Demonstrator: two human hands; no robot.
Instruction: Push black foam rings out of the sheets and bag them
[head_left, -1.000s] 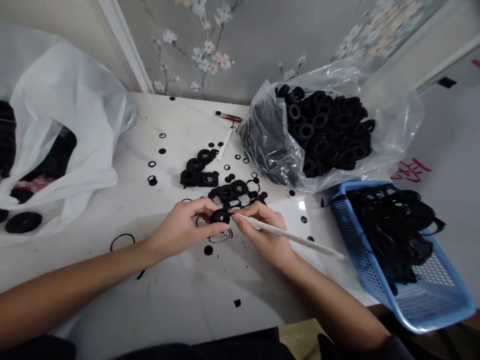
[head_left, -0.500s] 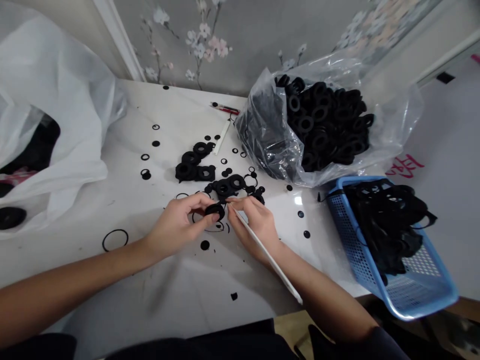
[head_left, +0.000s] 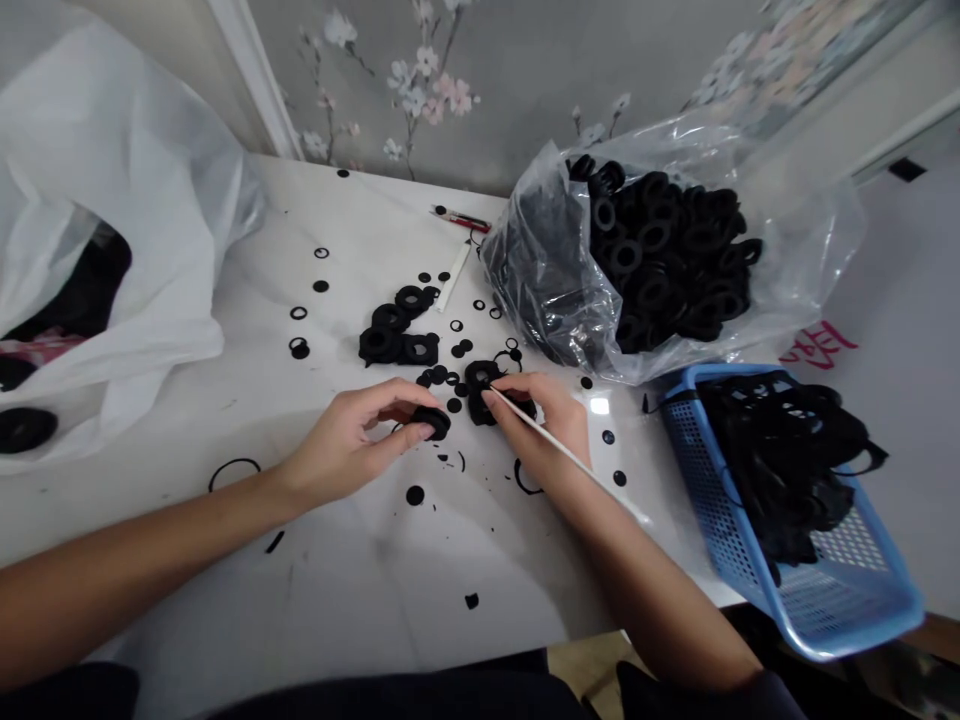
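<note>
Between the thumb and fingers of my left hand (head_left: 345, 445) is a black rubber ring (head_left: 433, 423), held just above the white table (head_left: 330, 590). My right hand (head_left: 544, 425) pinches a thin white stick (head_left: 559, 446) that slants back over the forearm. The fingertips of that hand are at a group of black ring parts (head_left: 481, 377), partly hidden behind them. Farther back and left lies another cluster of black rings (head_left: 390, 330). Small black discs and thin loops are scattered around both hands.
A clear plastic bag (head_left: 551, 270) full of black rings stands at the back right. On the right is a blue basket (head_left: 855, 600) with black scraps. A white bag (head_left: 165, 200) fills the left side. A red pen (head_left: 465, 220) and a white strip (head_left: 454, 275) lie at the back.
My right hand has moved right, away from the ring in my left hand, with the white stick still in it. The ring parts near it have shifted. The view has moved slightly.
</note>
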